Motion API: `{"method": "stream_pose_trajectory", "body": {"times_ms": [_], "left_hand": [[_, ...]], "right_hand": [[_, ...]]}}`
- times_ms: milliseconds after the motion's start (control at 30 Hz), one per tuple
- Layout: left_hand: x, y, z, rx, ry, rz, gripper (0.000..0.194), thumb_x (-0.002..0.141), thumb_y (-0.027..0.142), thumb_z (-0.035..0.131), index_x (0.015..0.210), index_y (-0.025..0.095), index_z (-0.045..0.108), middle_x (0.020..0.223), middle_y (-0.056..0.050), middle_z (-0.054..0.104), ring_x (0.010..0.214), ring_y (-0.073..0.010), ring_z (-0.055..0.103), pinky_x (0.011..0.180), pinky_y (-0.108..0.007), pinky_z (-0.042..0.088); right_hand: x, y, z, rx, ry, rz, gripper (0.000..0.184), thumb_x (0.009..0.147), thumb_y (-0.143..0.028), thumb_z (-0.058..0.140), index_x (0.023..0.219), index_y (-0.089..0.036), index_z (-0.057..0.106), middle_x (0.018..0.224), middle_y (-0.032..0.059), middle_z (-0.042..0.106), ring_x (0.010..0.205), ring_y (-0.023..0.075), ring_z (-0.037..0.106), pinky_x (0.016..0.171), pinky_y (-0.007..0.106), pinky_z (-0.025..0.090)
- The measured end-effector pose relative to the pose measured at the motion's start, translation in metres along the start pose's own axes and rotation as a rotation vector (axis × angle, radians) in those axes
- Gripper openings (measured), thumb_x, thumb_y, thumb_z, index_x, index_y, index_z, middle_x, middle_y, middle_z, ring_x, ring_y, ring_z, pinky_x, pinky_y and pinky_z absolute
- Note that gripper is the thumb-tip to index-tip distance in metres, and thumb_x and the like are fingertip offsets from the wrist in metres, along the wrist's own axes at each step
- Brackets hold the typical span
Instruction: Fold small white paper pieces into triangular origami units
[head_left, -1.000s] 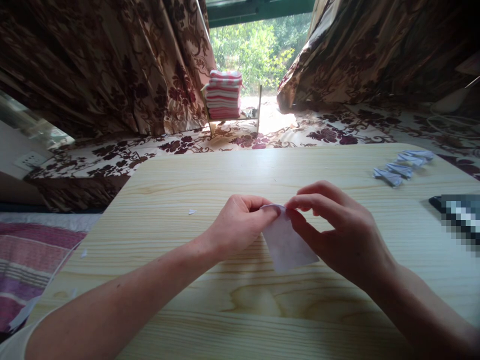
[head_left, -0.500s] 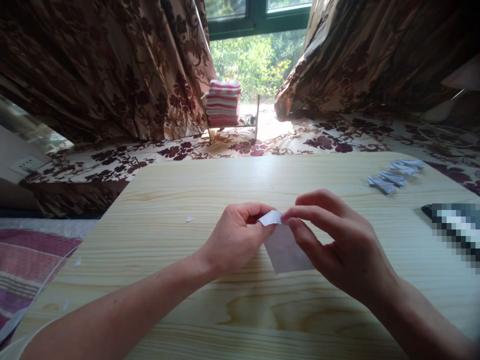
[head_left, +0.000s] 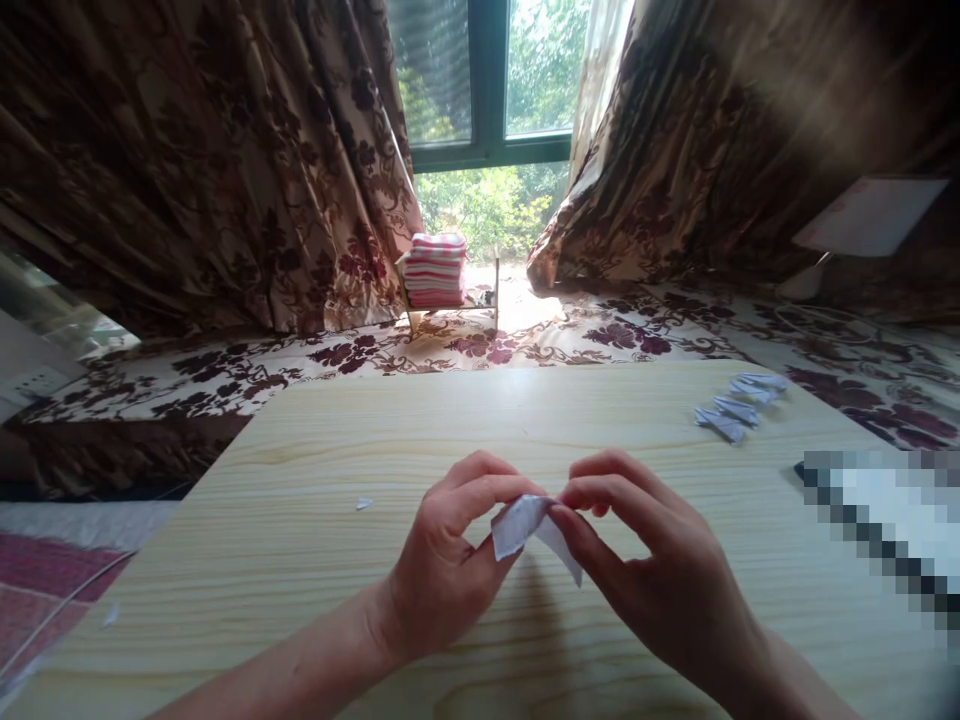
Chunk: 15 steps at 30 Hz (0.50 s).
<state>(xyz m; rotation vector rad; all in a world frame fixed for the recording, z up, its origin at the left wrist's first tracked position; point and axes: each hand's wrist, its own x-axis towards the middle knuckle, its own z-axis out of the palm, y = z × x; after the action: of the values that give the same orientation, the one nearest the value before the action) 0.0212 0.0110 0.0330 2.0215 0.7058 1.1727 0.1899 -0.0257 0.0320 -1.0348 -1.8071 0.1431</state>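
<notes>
Between my two hands, above the wooden table (head_left: 315,560), is a small piece of white paper (head_left: 519,527) with a fold in it. My left hand (head_left: 457,550) is closed on its left part, the thumb below and the fingers behind the upper edge. With thumb and fingertips, my right hand (head_left: 637,540) pinches the upper right end near the fold. One flap of the paper hangs down to the right, partly behind my right thumb. My left fingertips are partly hidden by the paper.
Several folded paper pieces (head_left: 739,405) lie at the table's far right corner. A pixelated object (head_left: 885,520) rests at the right edge. Small paper scraps (head_left: 364,503) lie on the left. Behind the table, a rack holds folded striped cloths (head_left: 435,270) near a lamp (head_left: 870,215).
The paper has turned and tilted, so its broad flap now hangs narrow between the hands. My hands sit lower in view, and the camera has tilted up, showing more window.
</notes>
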Motion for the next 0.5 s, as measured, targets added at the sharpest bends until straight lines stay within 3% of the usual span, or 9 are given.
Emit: {"method": "stream_pose_trajectory", "body": {"times_ms": [200,333,400,500], "left_hand": [[-0.0014,0.0029,-0.0005,0.121,0.057,0.116,0.02,0.079,0.006,0.061,0.094,0.017,0.066,0.085,-0.005,0.061,0.081,-0.0155,0.059,0.073,-0.027,0.049],[-0.0021,0.0043,-0.0004,0.157,0.076,0.161,0.028,0.078,0.004,0.059,0.1,0.019,0.065,0.089,-0.006,0.063,0.083,-0.017,0.059,0.076,-0.029,0.049],[-0.0015,0.0048,0.0,0.113,0.079,0.086,0.023,0.078,0.006,0.059,0.096,0.019,0.066,0.086,-0.005,0.064,0.081,-0.0167,0.06,0.075,-0.029,0.048],[0.0003,0.0055,0.0008,-0.052,0.113,-0.21,0.01,0.081,0.015,0.06,0.088,0.018,0.067,0.083,-0.003,0.066,0.079,-0.0158,0.06,0.072,-0.026,0.047]], "right_hand": [[-0.0021,0.0006,-0.0027,-0.079,0.013,-0.143,0.027,0.079,0.001,0.056,0.093,-0.021,0.057,0.085,0.0057,0.062,0.075,0.0173,0.058,0.065,0.032,0.05],[-0.0008,-0.0015,-0.0029,-0.027,-0.011,-0.085,0.02,0.082,-0.003,0.054,0.09,-0.021,0.058,0.084,0.0048,0.062,0.076,0.0169,0.06,0.065,0.03,0.051],[0.0007,-0.0028,-0.0023,0.035,-0.038,0.01,0.014,0.084,-0.008,0.053,0.088,-0.02,0.059,0.083,0.0039,0.062,0.074,0.0156,0.059,0.063,0.028,0.051],[0.001,-0.003,-0.0008,0.08,-0.093,0.189,0.006,0.083,-0.017,0.057,0.088,-0.02,0.059,0.078,0.0018,0.063,0.065,0.0138,0.058,0.058,0.026,0.051]]}}
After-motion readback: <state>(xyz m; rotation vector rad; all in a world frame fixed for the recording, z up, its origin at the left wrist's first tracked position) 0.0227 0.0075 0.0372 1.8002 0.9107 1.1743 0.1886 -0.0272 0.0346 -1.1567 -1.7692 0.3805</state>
